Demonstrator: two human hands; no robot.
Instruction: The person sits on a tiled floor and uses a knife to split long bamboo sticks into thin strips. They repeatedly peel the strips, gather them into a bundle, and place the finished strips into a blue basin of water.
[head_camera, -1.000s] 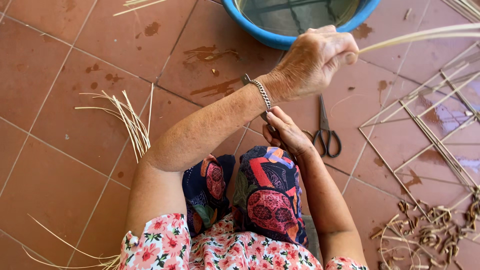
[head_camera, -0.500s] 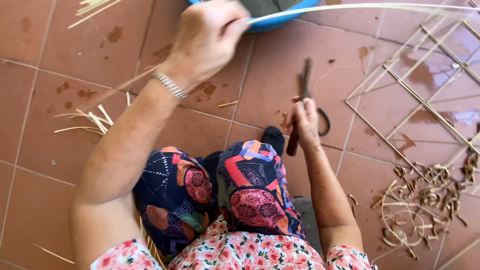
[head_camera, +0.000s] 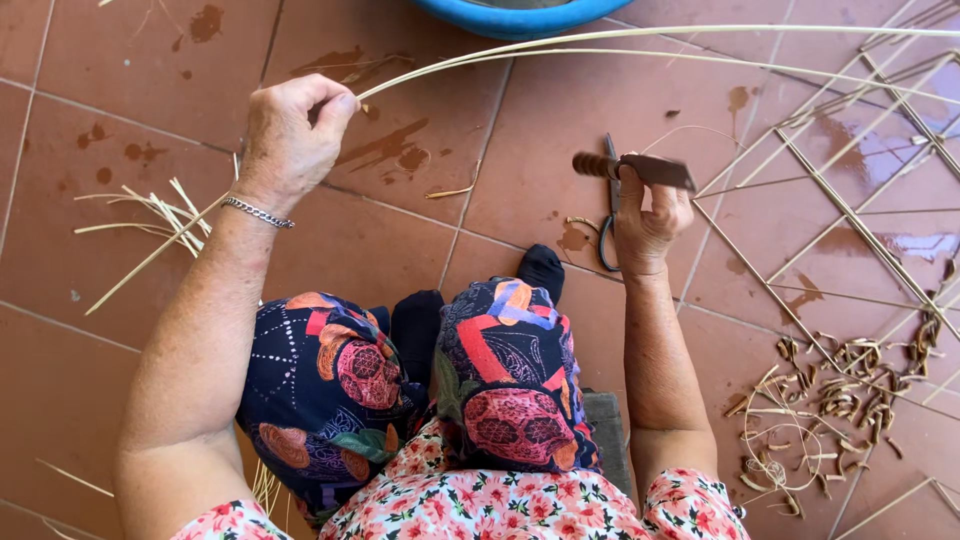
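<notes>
My left hand (head_camera: 292, 135), with a chain bracelet at the wrist, pinches the end of long pale cane strips (head_camera: 640, 45) that arc away to the right. My right hand (head_camera: 648, 215) is raised above my knee and grips a knife (head_camera: 635, 168) with a ribbed brown handle and dark blade, held crosswise. Black scissors (head_camera: 607, 225) lie on the tiles just behind that hand. My knees in patterned trousers fill the bottom centre.
A blue basin (head_camera: 520, 15) sits at the top edge. A woven lattice of cane (head_camera: 850, 190) lies on the wet tiles at right, with a heap of curled shavings (head_camera: 840, 400) below it. Loose cane offcuts (head_camera: 150, 215) lie at left.
My left hand has come down and toward me, drawing the cane strips further out of the basin. My right hand has picked up the knife and turned it crosswise.
</notes>
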